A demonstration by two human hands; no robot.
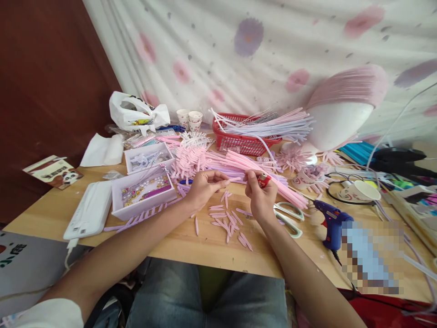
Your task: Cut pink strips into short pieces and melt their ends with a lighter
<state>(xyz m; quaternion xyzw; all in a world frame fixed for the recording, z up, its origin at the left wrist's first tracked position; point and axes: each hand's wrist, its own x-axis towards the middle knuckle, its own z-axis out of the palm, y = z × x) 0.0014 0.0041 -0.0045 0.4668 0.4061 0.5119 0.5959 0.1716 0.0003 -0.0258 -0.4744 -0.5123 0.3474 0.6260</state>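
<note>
My left hand [205,187] is closed in a pinch on a short pink pipe cleaner piece [235,179], which points toward my right hand. Wrapped in my right hand [261,197] is a red lighter [264,181], its top end showing beside the thumb. I cannot make out a flame. Below and between the hands, several short pink pieces [225,223] with tapered ends lie scattered on the wooden table [191,248]. Behind the hands rests a bundle of long pink pipe cleaners [273,182]. Scissors [290,221] with pale handles lie beside my right wrist.
A blue glue gun [331,223] stands at the right, near a paper cup [360,192]. White boxes [136,212] with beads and a white power bank [89,210] are at the left. Farther back are a red basket [239,141] of stems and a white head form [334,120].
</note>
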